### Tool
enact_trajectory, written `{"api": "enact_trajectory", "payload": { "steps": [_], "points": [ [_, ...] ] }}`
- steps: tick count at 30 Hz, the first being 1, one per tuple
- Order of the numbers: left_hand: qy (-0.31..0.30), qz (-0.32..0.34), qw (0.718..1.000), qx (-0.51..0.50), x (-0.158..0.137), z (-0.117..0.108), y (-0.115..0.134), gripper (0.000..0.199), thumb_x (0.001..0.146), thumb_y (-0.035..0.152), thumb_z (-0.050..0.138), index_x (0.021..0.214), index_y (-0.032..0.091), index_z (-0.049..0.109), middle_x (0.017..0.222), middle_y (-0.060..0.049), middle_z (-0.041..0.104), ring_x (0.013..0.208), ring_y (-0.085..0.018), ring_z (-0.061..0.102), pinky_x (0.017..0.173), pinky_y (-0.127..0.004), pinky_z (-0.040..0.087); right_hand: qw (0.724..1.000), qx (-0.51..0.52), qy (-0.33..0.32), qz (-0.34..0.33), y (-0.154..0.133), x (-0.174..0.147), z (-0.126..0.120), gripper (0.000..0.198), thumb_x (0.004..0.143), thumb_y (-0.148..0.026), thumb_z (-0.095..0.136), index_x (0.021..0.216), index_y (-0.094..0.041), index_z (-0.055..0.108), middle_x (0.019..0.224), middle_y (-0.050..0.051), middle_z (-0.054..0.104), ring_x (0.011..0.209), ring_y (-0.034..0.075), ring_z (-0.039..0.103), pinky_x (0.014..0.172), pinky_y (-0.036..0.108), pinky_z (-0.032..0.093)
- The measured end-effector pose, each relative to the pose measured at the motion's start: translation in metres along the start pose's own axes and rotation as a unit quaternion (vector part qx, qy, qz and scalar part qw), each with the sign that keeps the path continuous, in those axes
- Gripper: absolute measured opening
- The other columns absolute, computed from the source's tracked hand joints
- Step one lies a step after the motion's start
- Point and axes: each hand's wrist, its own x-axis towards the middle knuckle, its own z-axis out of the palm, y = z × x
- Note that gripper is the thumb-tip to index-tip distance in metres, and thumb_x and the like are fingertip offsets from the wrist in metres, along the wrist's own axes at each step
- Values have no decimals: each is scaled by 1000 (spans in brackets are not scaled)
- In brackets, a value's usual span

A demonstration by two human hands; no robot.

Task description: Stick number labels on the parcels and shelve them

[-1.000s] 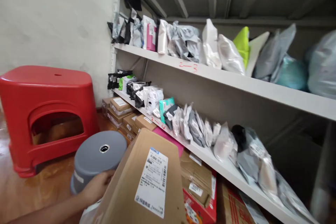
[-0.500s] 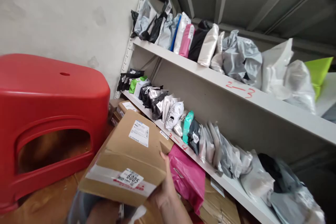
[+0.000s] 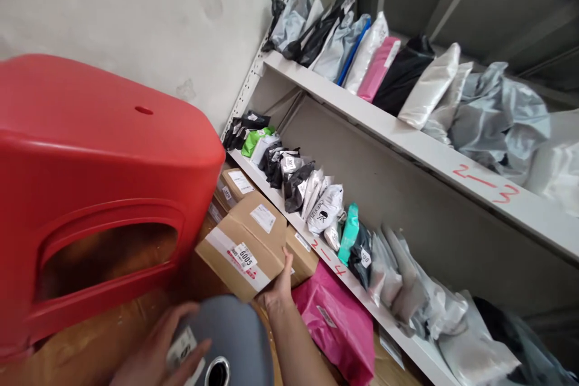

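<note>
Precariously gripped by right hand beside red stool: cardboard box, liable to tip; left hand spread on grey stool.

Your right hand grips a matt brown cardboard box sealed with glossy tape and pasted with white paper labels. Your left hand rests on a smooth, matt grey plastic stool bearing a paper sticker. Beside you, a red plastic stool shines glossy. A shiny pink plastic mailer lies crinkled below painted metal shelves packed with glossy poly bags; the floor looks like polished wood.
</note>
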Motion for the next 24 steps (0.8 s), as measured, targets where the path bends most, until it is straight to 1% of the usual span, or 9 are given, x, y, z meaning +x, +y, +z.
{"api": "enact_trajectory", "payload": {
  "steps": [1,3,5,7,11,14,18,21,24],
  "points": [
    [25,-22,999,-20,13,-9,12,71,79,64,39,136,22,39,139,-11,52,125,-27,52,102,-40,44,1000,6,11,-14,2,2,1,53,66,-71,50,82,-22,63,74,7,71,75,28,66,69,48,52],
    [27,-7,999,-44,38,-25,42,80,82,63,34,147,17,19,147,-13,43,133,-25,43,105,-39,39,999,10,34,-37,7,6,5,51,64,-70,53,79,-23,62,74,7,72,74,29,66,67,48,52],
    [13,-4,999,-33,61,-33,71,78,87,59,25,149,13,12,138,-19,52,127,-28,50,99,-40,42,997,11,52,-57,11,11,10,49,64,-70,53,77,-24,62,75,7,72,75,30,66,67,48,53],
    [-7,-12,1000,21,78,-36,95,80,88,60,20,149,9,11,118,-22,65,112,-34,60,87,-43,46,996,8,68,-64,12,15,15,48,63,-70,52,74,-25,61,73,6,72,76,30,67,67,48,53],
    [-7,-14,993,114,95,-32,120,89,87,63,22,148,1,8,97,-24,71,96,-39,66,73,-43,47,992,-10,103,-67,8,22,21,44,66,-66,50,72,-25,61,66,6,69,84,32,67,69,48,54],
    [-3,-9,990,141,97,-25,120,91,87,63,29,148,-1,5,98,-24,70,95,-38,66,72,-41,47,989,13,88,-115,11,25,19,43,69,-63,51,83,-24,64,75,4,72,90,30,67,74,46,54],
    [3,5,993,118,96,-8,97,91,86,60,36,149,4,1,117,-26,63,103,-36,64,76,-38,47,985,48,55,-159,24,37,8,47,72,-59,53,99,-22,64,80,4,73,89,28,68,81,44,54],
    [18,6,997,69,103,10,78,92,87,56,38,148,-1,-1,129,-29,55,112,-33,60,81,-36,47,977,28,18,-211,29,56,-4,48,74,-54,52,109,-23,62,86,2,74,88,24,68,85,40,53],
    [18,17,998,64,118,23,76,89,87,51,42,147,-2,4,131,-29,54,111,-34,60,80,-35,46,975,5,-8,-222,19,71,-13,49,77,-53,49,114,-24,60,92,1,73,87,21,67,84,37,53]
  ]
}}
